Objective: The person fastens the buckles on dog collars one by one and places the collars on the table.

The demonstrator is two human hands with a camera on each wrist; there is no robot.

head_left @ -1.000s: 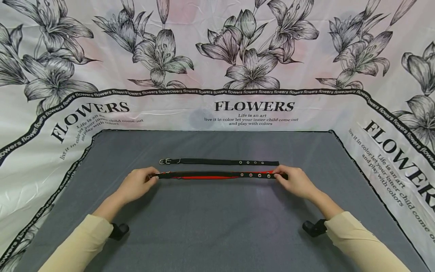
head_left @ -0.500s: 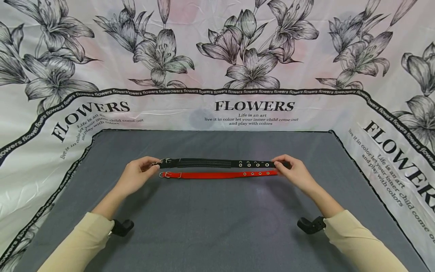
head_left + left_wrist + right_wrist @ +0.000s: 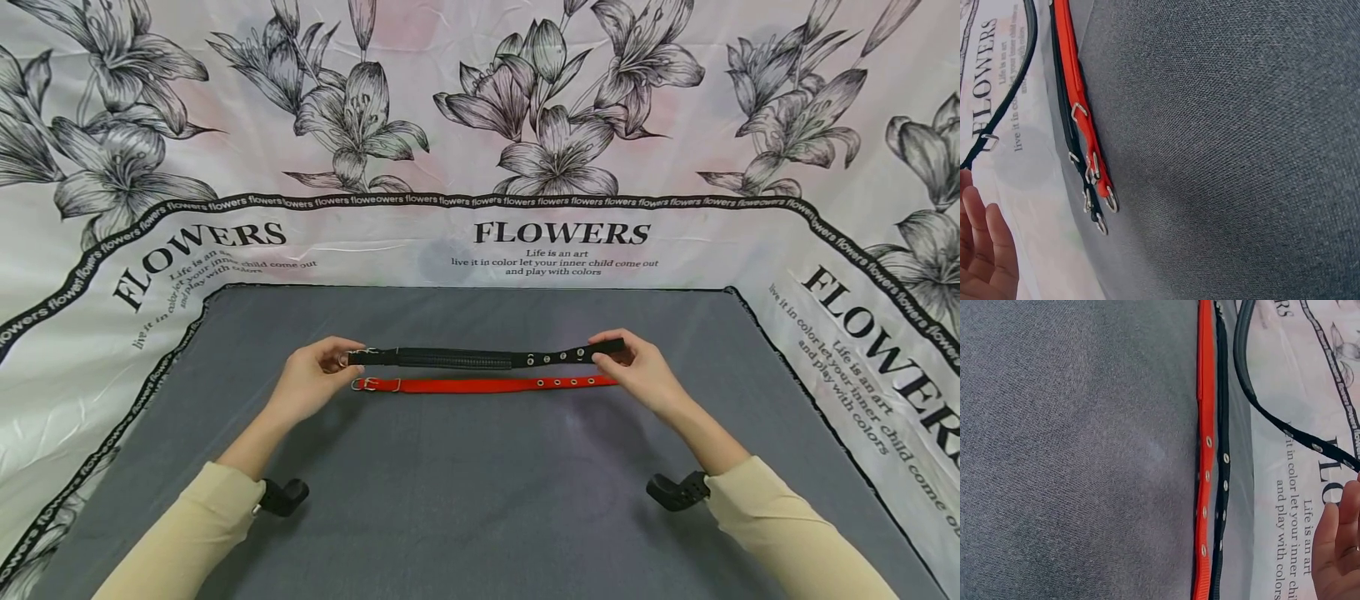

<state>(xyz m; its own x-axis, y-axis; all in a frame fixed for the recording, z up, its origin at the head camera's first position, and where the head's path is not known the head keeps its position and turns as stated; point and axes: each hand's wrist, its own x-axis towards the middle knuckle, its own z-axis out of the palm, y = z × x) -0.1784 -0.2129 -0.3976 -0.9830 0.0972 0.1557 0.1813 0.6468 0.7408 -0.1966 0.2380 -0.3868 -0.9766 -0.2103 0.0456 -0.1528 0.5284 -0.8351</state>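
Observation:
A black collar (image 3: pixel 456 358) with a padded middle and eyelets is held up by both hands, stretched level above the cloth. My left hand (image 3: pixel 309 382) pinches its buckle end; my right hand (image 3: pixel 637 371) pinches the eyelet end between thumb and fingers, and the tip sticks out. Just below it in the head view, a red collar (image 3: pixel 465 386) with a metal buckle and eyelets lies flat. Beside the red one lies a second black collar (image 3: pixel 1223 412), seen in both wrist views; in the head view the held collar covers it.
A grey cloth surface (image 3: pixel 480 483) spreads under everything. Around it runs a white floral cloth border (image 3: pixel 360 267) with FLOWERS lettering. A black wrist-worn device (image 3: pixel 285 497) sits by the left sleeve, another black device (image 3: pixel 677 492) by the right sleeve.
Both hands carried the held black collar away from the body, from over the red collar to over the lying black one. The red collar came into full view. The held collar's eyelet end tilted upward.

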